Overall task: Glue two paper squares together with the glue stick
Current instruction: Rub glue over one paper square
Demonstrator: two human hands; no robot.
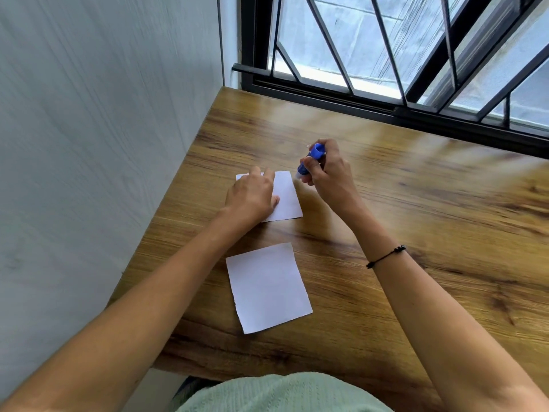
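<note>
Two white paper squares lie on the wooden table [416,203]. The far square [286,194] is pressed flat under my left hand [252,197], whose fingers cover its left half. My right hand [326,173] grips a blue glue stick [312,159], tilted with its pale tip pointing down-left just off the far square's upper right corner. The near square [267,288] lies untouched closer to me, apart from both hands.
A grey wall [104,129] runs along the table's left edge. A barred black window frame [386,102] borders the far edge. My right wrist wears a thin black bracelet [386,256]. A green garment [282,394] shows at the bottom.
</note>
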